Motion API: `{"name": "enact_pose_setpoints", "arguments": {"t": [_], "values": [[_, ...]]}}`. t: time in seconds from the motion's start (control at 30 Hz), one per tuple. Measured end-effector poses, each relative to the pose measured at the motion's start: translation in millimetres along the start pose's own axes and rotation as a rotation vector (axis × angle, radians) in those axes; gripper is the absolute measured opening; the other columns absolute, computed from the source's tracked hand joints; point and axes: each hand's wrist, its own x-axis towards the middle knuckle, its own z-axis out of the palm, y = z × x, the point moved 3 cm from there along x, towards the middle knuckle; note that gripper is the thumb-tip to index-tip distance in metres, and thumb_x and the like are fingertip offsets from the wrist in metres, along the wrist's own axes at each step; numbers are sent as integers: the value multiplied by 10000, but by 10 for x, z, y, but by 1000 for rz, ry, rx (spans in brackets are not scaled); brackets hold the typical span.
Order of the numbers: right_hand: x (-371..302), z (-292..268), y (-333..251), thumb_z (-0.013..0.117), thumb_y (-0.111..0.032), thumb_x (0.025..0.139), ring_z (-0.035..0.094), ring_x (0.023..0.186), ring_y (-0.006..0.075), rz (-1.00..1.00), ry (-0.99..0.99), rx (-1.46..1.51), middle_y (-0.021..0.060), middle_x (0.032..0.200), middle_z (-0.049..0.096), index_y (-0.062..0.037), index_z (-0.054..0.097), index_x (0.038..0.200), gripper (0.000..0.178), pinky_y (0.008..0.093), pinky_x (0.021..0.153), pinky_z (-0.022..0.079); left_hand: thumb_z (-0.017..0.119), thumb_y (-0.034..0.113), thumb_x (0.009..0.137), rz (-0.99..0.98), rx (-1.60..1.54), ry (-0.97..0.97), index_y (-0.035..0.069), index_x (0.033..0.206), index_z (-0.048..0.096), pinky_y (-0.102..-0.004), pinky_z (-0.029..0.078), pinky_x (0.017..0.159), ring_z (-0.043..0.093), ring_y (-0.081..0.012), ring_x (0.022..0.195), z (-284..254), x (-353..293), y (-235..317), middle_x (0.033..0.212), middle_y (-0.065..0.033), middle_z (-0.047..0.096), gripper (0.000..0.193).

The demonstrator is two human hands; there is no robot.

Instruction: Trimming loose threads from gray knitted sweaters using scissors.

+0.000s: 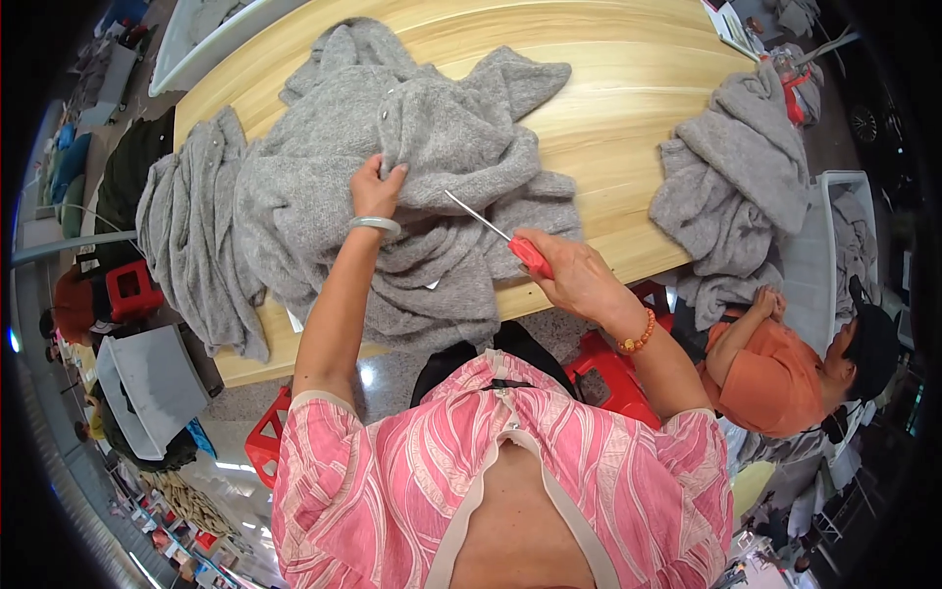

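A grey knitted cardigan (324, 177) with small round buttons lies bunched on the wooden table in front of me. Near its middle, my left hand (378, 188) has thumb and fingers closed on a fold of the knit. My right hand (574, 275) grips the red handle of a tool with a thin straight metal shaft (479, 215). The shaft points up and to the left, its tip at the fold just right of my left hand. Whether the tip touches the knit I cannot tell, nor the exact kind of tool.
More grey knitwear lies piled at the table's left end (196, 216) and right end (731, 177). Beyond the right pile sits a person in orange (770, 378), beside a white bin (819, 236). Red stools (613, 383) stand under the near edge of the wooden table (618, 128).
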Motion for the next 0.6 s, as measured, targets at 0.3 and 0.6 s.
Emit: {"name": "enact_pose_setpoints", "arguments": {"t": [0.3, 0.6], "values": [[116, -91, -158, 576, -227, 855, 614, 788, 421, 147, -233, -77, 224, 798, 638, -116, 535, 1108, 279, 511, 695, 476, 612, 123, 893, -343, -991, -46, 44, 1136, 577, -362, 478, 880, 591, -173, 981, 155, -208, 40, 1063, -45, 628, 258], [301, -32, -148, 596, -236, 851, 600, 753, 420, 172, -172, -172, 231, 759, 618, -110, 526, 1155, 336, 495, 654, 464, 572, 167, 919, -450, -1194, -135, 13, 1188, 541, -395, 446, 955, 561, -217, 1086, 258, -287, 48, 1155, -90, 600, 311]]}}
